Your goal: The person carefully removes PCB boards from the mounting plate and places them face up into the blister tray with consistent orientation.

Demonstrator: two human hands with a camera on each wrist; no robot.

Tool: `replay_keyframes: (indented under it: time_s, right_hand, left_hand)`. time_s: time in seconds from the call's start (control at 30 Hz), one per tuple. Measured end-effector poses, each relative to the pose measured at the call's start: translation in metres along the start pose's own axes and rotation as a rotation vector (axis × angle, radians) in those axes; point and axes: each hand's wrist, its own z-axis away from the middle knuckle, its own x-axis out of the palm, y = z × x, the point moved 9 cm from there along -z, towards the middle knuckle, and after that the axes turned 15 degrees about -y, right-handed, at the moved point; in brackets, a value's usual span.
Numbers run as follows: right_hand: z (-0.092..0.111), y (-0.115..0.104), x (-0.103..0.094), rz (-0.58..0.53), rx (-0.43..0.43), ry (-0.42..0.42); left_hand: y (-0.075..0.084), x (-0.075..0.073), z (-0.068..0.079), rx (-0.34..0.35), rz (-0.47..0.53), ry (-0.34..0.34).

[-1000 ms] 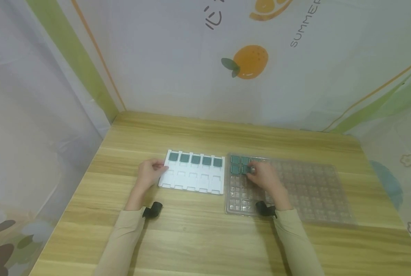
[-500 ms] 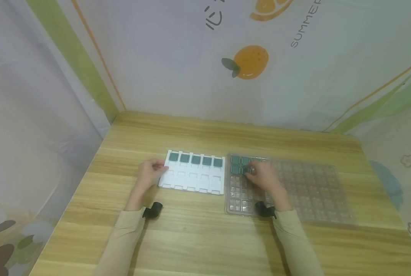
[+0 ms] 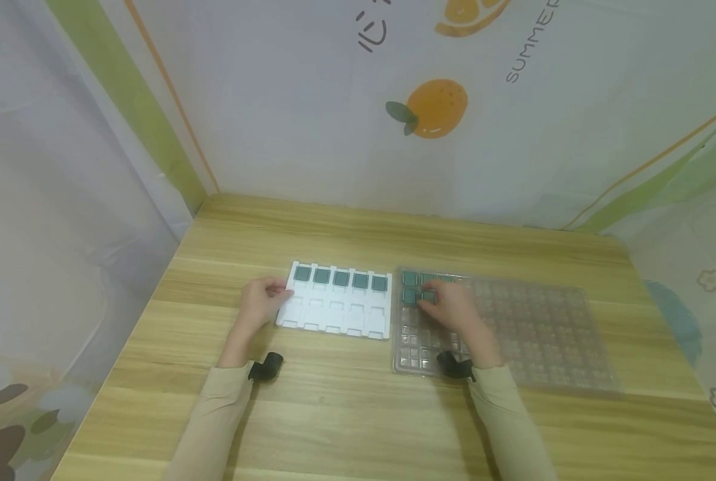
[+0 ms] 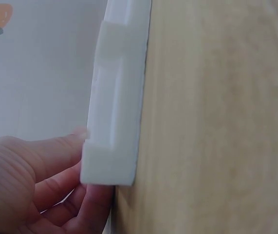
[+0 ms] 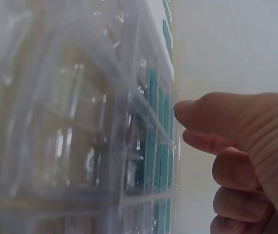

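At the left edge of a white tray, my left hand pinches its rim with the thumb on top, and the left wrist view shows fingers curled at the tray's corner. Several flat green squares resembling chips fill the tray's far row. My right hand hovers over the far left part of a clear plastic tray, thumb and index finger spread slightly around a green square. In the right wrist view the fingertips stand just off the tray, and nothing shows between them.
More green squares sit in the clear tray's far left pockets. Its bare pockets stretch to the right. Both trays lie side by side on a wooden table, with a printed curtain behind it.
My right hand has shifted slightly left over the clear tray, thumb and index finger now nearer the leftmost green squares. The left hand and white tray have stayed put.
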Motion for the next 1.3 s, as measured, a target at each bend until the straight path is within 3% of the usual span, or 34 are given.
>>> replay_keyframes:
  time_s: [0.43,1.3]
  right_hand:
    - [-0.005,-0.016,0.003,0.002,-0.022,-0.013]
    - [-0.026,-0.042,0.008,-0.008,-0.080,-0.007]
  left_hand:
    - [-0.006,0.003,-0.001,-0.040,0.018,-0.018]
    - [-0.006,0.003,-0.001,-0.042,0.025,-0.030]
